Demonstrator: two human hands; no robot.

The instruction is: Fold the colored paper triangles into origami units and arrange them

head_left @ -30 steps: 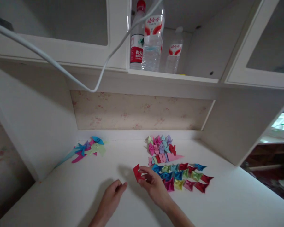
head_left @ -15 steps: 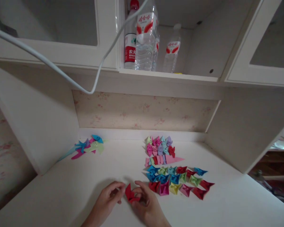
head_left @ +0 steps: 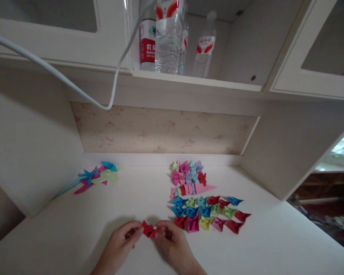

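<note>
A small folded red paper piece (head_left: 150, 230) is held between my two hands, just above the white desktop. My left hand (head_left: 119, 242) pinches its left corner between thumb and fingers. On the other side, the thumb and fingers of my right hand (head_left: 173, 242) grip its right end, partly hiding it. Right of my hands lie rows of folded paper pieces (head_left: 205, 223) in blue, green, red, pink and yellow. Behind them is a band of pink and other strips (head_left: 193, 189), then a cluster of smaller folded paper figures (head_left: 186, 172).
Several loose paper shapes (head_left: 99, 176) lie at the back left of the desk (head_left: 132, 198). Overhead, a shelf (head_left: 232, 84) holds plastic bottles (head_left: 167, 46). A white cable (head_left: 74, 88) hangs across the upper left. Side panels (head_left: 263, 152) bound the desk.
My left hand has closed on the left corner of the red paper piece, which it was just beside before. The paper now lies flatter between both hands. The view has shifted slightly.
</note>
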